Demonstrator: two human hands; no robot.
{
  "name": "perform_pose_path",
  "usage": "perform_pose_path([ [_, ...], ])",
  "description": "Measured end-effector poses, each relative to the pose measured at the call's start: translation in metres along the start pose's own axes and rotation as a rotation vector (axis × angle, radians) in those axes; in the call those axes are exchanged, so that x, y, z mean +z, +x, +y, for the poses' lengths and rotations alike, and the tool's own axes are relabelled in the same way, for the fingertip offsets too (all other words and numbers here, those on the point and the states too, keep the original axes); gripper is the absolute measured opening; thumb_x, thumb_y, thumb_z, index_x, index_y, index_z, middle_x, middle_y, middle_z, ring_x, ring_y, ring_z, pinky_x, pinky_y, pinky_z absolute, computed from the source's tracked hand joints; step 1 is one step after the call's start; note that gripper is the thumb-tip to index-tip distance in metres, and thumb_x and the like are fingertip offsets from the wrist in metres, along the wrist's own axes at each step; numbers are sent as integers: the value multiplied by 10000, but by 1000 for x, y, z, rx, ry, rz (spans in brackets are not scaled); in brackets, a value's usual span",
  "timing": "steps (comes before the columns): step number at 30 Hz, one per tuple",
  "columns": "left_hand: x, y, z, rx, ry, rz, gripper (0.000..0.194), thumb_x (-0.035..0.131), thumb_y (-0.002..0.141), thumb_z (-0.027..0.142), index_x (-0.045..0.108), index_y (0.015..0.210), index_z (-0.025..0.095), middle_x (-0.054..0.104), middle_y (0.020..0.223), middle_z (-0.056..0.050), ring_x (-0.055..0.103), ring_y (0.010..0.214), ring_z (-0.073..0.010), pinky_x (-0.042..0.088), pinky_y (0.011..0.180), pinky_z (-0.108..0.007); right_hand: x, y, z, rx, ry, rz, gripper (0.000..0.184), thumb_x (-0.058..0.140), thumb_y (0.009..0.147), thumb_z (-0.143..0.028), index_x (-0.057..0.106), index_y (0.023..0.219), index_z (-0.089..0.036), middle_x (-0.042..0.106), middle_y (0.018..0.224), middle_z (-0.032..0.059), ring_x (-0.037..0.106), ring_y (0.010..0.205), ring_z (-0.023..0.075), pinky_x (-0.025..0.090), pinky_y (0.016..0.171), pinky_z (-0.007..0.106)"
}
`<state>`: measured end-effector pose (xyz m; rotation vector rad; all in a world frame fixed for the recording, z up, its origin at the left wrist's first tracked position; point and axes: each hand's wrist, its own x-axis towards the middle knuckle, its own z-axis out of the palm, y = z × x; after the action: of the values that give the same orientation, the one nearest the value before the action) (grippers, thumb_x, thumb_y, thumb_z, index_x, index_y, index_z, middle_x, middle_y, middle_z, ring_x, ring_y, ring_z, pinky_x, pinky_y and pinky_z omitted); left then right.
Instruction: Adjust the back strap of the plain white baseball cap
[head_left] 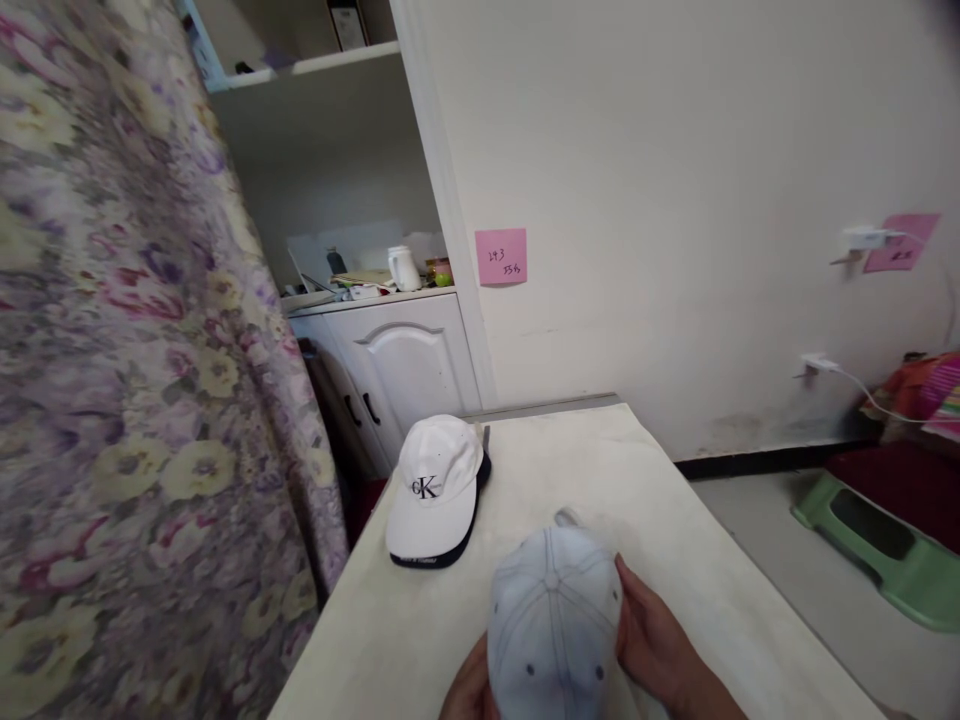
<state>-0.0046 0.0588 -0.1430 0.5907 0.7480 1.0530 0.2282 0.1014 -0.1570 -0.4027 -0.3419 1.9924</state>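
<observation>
One pale blue cap [553,615], one white cap [435,480] and one dark cap [453,555] make three; one left hand [467,686] and one right hand [656,637] make two.
One pink note [501,257] at upper centre and another pink note [904,244] at upper right bring the notes to two. An upper white plug [866,239] and a lower white plug [819,363] at the right also count two, as do two black handles [370,408] left of centre. Single: one white jug [405,268] above the handles, one green stool [892,572] at lower right, one floral curtain [127,350] along the left edge, one table [570,460] at lower centre.
</observation>
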Motion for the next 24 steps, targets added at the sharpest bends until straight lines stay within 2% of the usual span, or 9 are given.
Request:
perform_pose_path([
  [4,19,14,17,91,133,29,347,671,834,499,781,1095,300,790,1128,-61,598,1260,-424,475,1045,-557,5,-9,3,-12,-54,-64,361,795,803,-445,782,1038,-172,819,952,94,716,1028,299,506,993,446],
  [10,27,36,26,149,170,29,366,657,853,474,765,1114,241,795,1102,-78,631,1203,-426,505,1010,-546,9,-9,4,-78,-138,-92,238,850,732,-182,789,961,-167,806,899,82,728,933,275,501,985,413],
  [13,23,38,21,150,152,39,367,690,835,482,769,1093,234,790,1121,-86,612,1236,-418,491,1033,-538,9,-6,1,-78,-138,-76,297,855,704,-192,775,988,-158,803,914,103,722,987,297,498,992,445],
  [16,17,34,14,147,113,63,410,681,823,571,784,1033,234,788,1126,-97,586,1283,-391,455,1088,-507,7,-4,-1,-81,-120,-39,361,878,648,-222,767,990,-200,807,955,105,696,1067,329,507,983,486],
  [19,11,25,5,73,9,48,372,724,785,570,806,939,242,788,1128,-102,569,1311,-377,418,1130,-485,1,-2,-3,-91,-80,36,391,900,578,-176,781,942,-254,818,962,94,692,1081,344,511,983,483],
  [22,7,13,-9,-27,-121,-6,313,777,758,492,817,965,260,765,1205,-91,535,1347,-379,387,1153,-489,-8,0,-3,-117,-35,101,336,876,622,-162,795,941,-230,828,912,84,732,995,330,530,956,459],
  [24,3,6,-19,-22,-151,-20,354,773,763,492,808,1040,274,743,1253,-89,505,1373,-380,378,1157,-495,-14,2,-3,-128,-19,110,296,854,664,-173,795,953,-196,830,865,75,751,942,316,541,937,451],
])
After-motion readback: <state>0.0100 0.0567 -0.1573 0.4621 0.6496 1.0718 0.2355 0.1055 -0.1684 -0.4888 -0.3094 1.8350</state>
